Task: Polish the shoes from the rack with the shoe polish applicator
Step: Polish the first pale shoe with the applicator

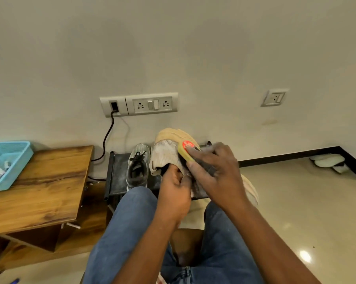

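Above your knees, your left hand point(174, 187) grips the collar of a pale mesh shoe point(166, 154) with a ridged tan sole, toe pointing away. Your right hand point(212, 171) curls around the yellow polish applicator point(186, 151), pressing it against the shoe's side. Keep strokes short and even, bracing the soft fabric from inside. A grey laced shoe point(138, 167) waits on the dark rack point(116, 175) just beyond.

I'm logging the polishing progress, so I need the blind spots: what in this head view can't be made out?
- Applicator: its working face is hidden against the beige shoe and under the right hand.
- Shoe's heel end: covered by the left hand and the right hand.
- Blue basket: cut off by the left edge; contents too small.
- Rack: lower part hidden behind the knees.
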